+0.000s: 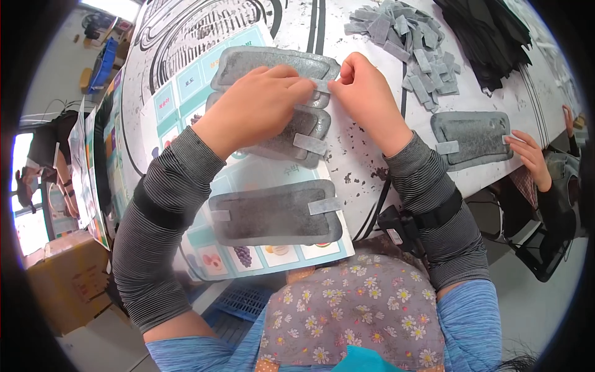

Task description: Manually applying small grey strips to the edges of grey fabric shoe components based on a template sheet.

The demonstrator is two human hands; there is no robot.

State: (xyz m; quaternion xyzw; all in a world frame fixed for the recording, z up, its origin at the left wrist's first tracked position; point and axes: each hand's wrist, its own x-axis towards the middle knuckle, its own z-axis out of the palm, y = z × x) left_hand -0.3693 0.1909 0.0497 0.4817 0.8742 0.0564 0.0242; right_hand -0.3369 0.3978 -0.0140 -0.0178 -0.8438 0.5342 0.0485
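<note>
Between my two hands a small light-grey strip [321,85] lies over the right end of the topmost dark-grey padded piece [266,59]. My left hand [257,105] is closed, its fingertips at the strip's left end. With a pinch, my right hand [367,96] holds the strip's right end. Below, partly under my left hand, is an overlapping grey pad [282,144] with another strip [310,144] across its right end. Nearest me, a separate grey pad [273,214] carries a strip [325,206] on the right and a paler one [220,215] on the left.
The pads rest on a picture chart [229,263]. Beyond my right hand are a heap of grey strips [427,56] and a stack of black fabric strips [486,31]. At right, a co-worker's hand [528,152] touches another pad [474,133]. A cardboard box [65,282] stands left.
</note>
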